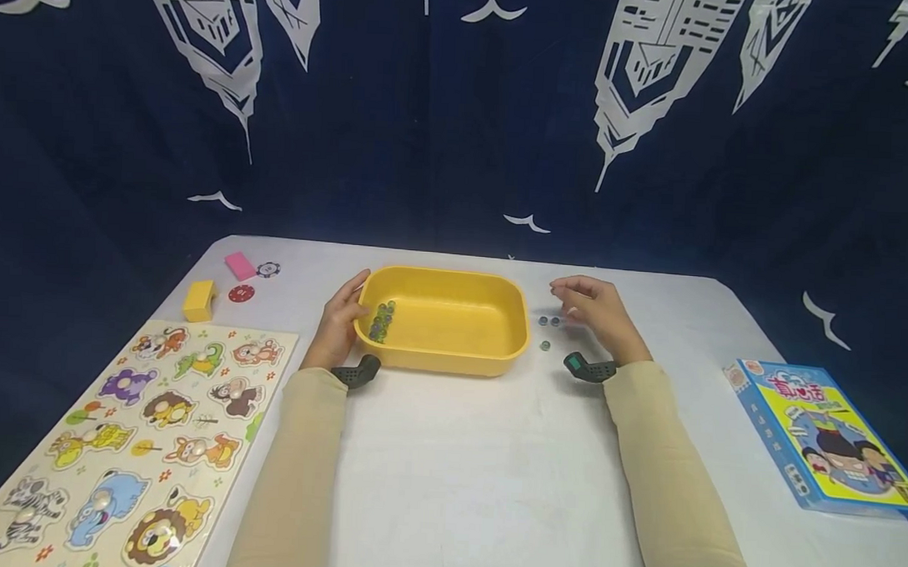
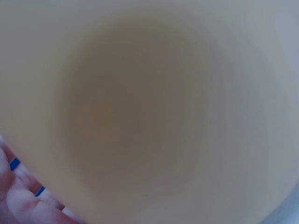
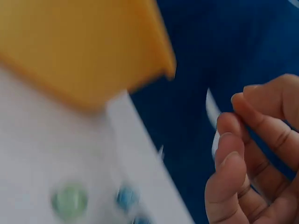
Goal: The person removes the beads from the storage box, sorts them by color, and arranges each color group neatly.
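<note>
Holds a yellow tray (image 1: 451,363) by its left end with the left hand (image 1: 338,328), thumb at the rim, other fingers curled along the outside. In the tray, bunched near that same end, a cluster of glass marbles (image 1: 380,323). Holds the right hand (image 1: 596,313) to the right of the tray and apart from it, fingers bent, tips drawn close together. Cannot tell whether pinching anything small between those tips. Just beside this hand, on the tabletop (image 1: 485,468), two bluish marbles (image 1: 544,321) near each other; closer to the person, one greenish marble (image 1: 545,345).

To the left, an animal puzzle board (image 1: 158,473); beyond it, a yellow block (image 1: 199,301), a pink block (image 1: 240,266), a red chip (image 1: 241,294) and a black-and-white chip (image 1: 268,269). Well apart on the right, a blue and yellow box (image 1: 831,438), lying flat. Behind everything, a dark blue cloth (image 1: 459,150) with white prints. On both arms, beige sleeves (image 1: 289,478); on each wrist, a black device (image 1: 357,372).
</note>
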Demonstrator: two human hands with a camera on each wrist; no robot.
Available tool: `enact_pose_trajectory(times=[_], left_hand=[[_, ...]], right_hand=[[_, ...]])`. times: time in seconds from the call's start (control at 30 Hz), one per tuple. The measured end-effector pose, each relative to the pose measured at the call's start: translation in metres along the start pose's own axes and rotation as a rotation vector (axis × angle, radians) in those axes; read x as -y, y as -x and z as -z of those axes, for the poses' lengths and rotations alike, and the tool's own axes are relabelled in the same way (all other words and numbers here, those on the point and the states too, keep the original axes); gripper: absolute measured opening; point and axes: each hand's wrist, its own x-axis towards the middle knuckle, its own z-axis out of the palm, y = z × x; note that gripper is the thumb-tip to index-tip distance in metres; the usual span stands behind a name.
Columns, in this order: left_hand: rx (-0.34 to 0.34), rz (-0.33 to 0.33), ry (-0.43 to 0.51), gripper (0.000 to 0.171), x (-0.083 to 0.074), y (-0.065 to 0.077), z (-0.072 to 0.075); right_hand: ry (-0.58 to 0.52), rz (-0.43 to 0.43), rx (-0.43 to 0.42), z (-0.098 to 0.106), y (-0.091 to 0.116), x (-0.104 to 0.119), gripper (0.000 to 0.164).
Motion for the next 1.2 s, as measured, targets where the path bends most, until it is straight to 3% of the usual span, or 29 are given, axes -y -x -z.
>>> enact_pose_trajectory(times=[0.17,0.27,0.6,0.7,1.03,1.2], left_hand=[[-0.002,-0.006,0.008,0.073,0.002,-0.002,0.002],[0.002,-0.003,0.008,0.073,0.002,-0.002,0.002],[-0.003,0.003,-0.014,0.074,0.001,-0.001,0.002],[-0.004,-0.002,-0.008,0.073,0.002,-0.002,0.002],[-0.006,-0.004,0.011,0.073,0.002,-0.002,0.001],[-0.004,-0.009,0.011,0.073,0.002,-0.002,0.001]], right_hand=[[-0.085,0.094,0.118,-0.024,0.003,0.042,0.037],[-0.08,0.144,0.219,-0.044,0.007,0.059,0.033],[0.125,0.311,0.614,-0.118,0.004,0.076,0.022],[0.212,0.321,0.701,-0.136,0.001,0.077,0.018],[0.365,0.266,0.794,-0.161,-0.005,0.085,0.024],[0.414,0.238,0.794,-0.169,-0.007,0.088,0.02]])
